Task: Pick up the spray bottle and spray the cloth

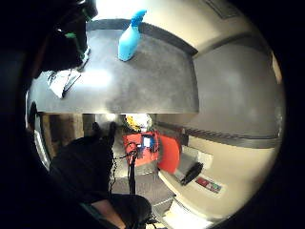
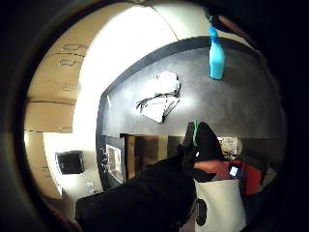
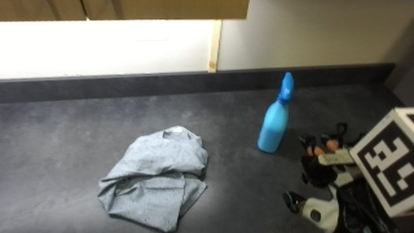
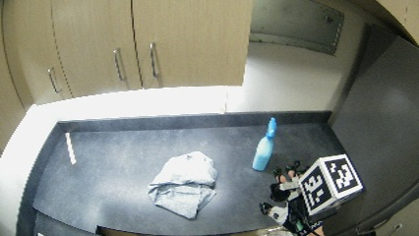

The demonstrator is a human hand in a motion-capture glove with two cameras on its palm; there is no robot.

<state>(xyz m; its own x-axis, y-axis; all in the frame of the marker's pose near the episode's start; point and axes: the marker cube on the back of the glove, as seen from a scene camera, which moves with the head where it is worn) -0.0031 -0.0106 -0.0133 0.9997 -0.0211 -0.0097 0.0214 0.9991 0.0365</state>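
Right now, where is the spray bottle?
In the outside view, the spray bottle stands upright on the dark counter, between the crumpled cloth and the gloved right hand, untouched.

A dark grey counter [image 4: 118,157] runs under pale wooden cupboards [image 4: 131,44], with a small white strip [image 4: 69,147] lying near its left edge.

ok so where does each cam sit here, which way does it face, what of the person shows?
Outside view: above the counter, looking down at the spray bottle, the cloth and the gloved right hand beside the bottle, not touching it.
Wide outside view: higher, same counter plus cabinets; hand at the near edge.
Little finger palm view: looks out over the counter at the bottle; dark clothing below.
Thumb palm view: sees cloth and bottle; dark clothing below.
All four share the bottle.
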